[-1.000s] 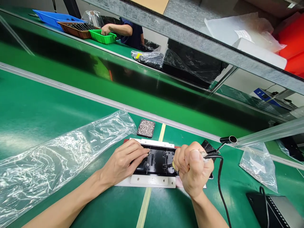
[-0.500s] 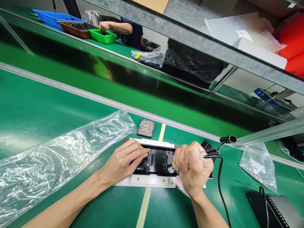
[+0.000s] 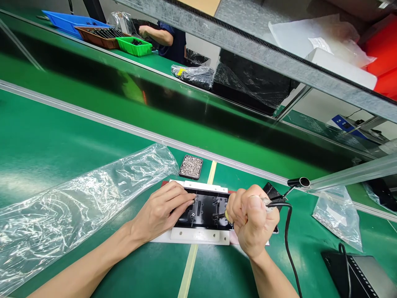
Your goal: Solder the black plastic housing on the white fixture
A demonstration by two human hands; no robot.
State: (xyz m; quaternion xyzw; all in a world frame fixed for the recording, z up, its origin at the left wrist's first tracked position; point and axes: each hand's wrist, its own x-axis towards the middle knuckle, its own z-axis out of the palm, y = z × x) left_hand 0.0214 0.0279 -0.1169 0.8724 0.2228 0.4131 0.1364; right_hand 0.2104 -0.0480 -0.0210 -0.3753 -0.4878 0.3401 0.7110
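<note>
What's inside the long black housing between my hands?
The black housing shows raised posts, some with shiny tops. Your left hand and right hand hide what lies toward its ends.

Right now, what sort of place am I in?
Likely an assembly workshop: your right hand holds a corded tool at a black housing, with a tray of small parts nearby.
</note>
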